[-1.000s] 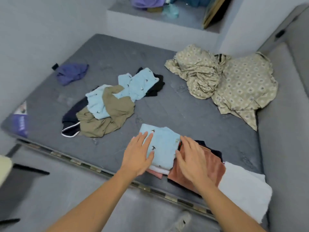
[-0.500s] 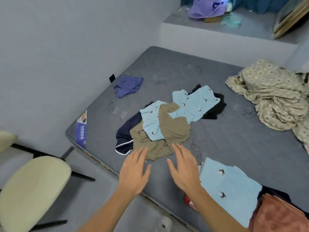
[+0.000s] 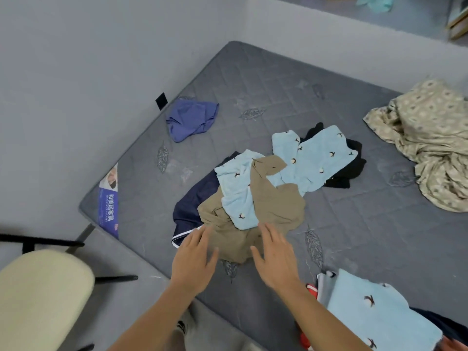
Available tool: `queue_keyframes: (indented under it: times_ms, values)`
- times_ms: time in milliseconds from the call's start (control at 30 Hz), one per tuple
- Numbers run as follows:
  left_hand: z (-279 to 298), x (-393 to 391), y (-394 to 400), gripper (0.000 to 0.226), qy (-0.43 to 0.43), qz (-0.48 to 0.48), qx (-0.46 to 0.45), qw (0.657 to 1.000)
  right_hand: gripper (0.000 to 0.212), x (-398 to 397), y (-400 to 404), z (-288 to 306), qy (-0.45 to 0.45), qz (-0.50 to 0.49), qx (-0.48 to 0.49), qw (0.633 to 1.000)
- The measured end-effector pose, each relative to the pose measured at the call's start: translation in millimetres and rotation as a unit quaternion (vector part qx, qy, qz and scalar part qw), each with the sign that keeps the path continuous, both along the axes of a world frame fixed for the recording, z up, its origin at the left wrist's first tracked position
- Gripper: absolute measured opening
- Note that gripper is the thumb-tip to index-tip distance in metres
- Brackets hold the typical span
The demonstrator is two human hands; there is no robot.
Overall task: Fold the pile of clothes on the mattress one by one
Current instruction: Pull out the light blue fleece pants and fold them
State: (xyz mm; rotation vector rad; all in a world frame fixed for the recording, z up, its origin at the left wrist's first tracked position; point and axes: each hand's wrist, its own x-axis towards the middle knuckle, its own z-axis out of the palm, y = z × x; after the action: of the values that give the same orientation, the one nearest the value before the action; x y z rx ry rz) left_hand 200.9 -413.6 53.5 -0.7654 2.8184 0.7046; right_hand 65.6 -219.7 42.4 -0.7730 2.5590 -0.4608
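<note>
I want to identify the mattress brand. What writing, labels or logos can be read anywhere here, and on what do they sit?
Mattress label, at the near-left corner of the mattress: white vertical Chinese characters on blue, reading roughly "和美居家具"; I am unsure of this.
Smaller Latin lettering beside them: too small to read.
Light blue clothes: a cotton-flower print only, no words.

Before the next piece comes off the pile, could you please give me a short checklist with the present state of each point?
1. Both hands free: ok. Left hand and right hand are open and hold nothing.
2. Hands at the pile: ok. Both hover at the near edge of the khaki garment.
3. Khaki garment free to lift: not ok. A light blue printed garment lies across it.
4. Folded stack out of the way: ok. The folded light blue piece sits apart, at lower right.
5. Bare mattress to fold on: ok.
</note>
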Motion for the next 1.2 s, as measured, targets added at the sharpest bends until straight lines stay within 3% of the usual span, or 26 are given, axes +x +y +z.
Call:
queue_keyframes:
  times_ms: [267,467,633,733,900,1100,1200]
  values:
    - [-73.5,-91.4,-72.2,0.064,-0.021,-0.073,0.078,0.994,0.066,-60.3,-77.8,-72.5,-0.040,-0.089,0.045,0.994]
    - [-169.2,-173.8,-106.7,0.069,-0.019,-0.117,0.139,0.983,0.072,-142.5,-136.9,-165.7,-0.037,-0.178,0.000,0.983]
    - [-241.8,-235.9,-92.2,0.079,-0.009,-0.156,0.081,0.984,0.079,-193.1,-155.5,-220.3,-0.011,-0.181,-0.026,0.983]
    - [-255.8,-258.8,-84.0,0.081,0.021,-0.172,0.032,0.984,0.066,-205.5,-157.8,-225.1,0.055,-0.206,-0.043,0.976]
    - [-244.9,-265.1,-68.1,0.072,0.029,-0.191,0.008,0.981,0.030,-198.7,-120.7,-207.9,0.059,-0.244,-0.142,0.957]
    - [-216.7,-293.8,7.3,0.069,0.056,-0.267,0.021,0.962,0.030,-184.6,-21.7,-183.7,0.027,-0.342,-0.094,0.935]
    - [-219.6,-302.8,57.2,0.067,0.020,-0.326,0.060,0.943,0.031,-179.8,36.4,-184.5,0.016,-0.395,-0.057,0.917]
